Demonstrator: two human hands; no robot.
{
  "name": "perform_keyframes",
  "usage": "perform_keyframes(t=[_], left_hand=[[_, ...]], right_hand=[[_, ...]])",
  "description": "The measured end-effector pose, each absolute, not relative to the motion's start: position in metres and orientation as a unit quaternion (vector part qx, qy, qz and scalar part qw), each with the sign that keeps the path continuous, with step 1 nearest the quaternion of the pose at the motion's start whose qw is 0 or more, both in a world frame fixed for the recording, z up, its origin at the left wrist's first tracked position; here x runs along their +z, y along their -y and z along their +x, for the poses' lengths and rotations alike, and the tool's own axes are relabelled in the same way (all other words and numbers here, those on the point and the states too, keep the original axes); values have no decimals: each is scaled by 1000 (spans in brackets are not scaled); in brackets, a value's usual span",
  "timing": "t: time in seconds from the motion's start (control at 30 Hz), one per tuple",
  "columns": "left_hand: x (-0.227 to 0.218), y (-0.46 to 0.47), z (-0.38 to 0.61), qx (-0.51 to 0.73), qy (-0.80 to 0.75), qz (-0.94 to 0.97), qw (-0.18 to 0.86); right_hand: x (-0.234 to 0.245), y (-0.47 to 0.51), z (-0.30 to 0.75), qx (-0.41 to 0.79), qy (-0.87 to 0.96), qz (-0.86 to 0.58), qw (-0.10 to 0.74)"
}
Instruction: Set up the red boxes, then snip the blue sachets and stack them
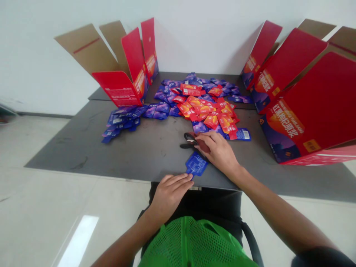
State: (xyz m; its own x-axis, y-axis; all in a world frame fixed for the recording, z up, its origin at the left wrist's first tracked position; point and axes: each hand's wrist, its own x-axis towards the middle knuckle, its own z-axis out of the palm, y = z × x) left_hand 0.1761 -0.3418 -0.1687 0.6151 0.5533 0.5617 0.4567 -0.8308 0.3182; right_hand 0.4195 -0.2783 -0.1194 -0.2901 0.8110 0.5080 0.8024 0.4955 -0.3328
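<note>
blue sachet sits tilted just beyond the left hand, fingers flat and together, right hand lying flat-fingered across the scissors

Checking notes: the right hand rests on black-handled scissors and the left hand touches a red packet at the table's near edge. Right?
No: the head view shows a blue packet, not red. The left hand touches it; the right hand rests on the scissors.

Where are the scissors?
The scissors lie mid-table in the head view, partly under the right hand, between the red packets and one blue packet.
</note>
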Motion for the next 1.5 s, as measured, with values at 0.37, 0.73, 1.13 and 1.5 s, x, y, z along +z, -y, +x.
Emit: perform_keyframes(t=[0.37, 0.73, 1.13, 1.5], left_hand=[[-168, 342, 177, 335, -288, 893, 82], [-166, 341, 179, 339, -298, 887, 99], [-170, 342, 178, 347, -303, 880, 112], [-170, 341, 178, 366, -292, 877, 110]], right_hand=[[-132, 283, 423, 36, 806, -503, 311], [-129, 310, 392, 84, 842, -451, 282], [-120, 311, 388, 66, 831, -449, 323], [-131, 263, 436, -6, 812, -513, 279]])
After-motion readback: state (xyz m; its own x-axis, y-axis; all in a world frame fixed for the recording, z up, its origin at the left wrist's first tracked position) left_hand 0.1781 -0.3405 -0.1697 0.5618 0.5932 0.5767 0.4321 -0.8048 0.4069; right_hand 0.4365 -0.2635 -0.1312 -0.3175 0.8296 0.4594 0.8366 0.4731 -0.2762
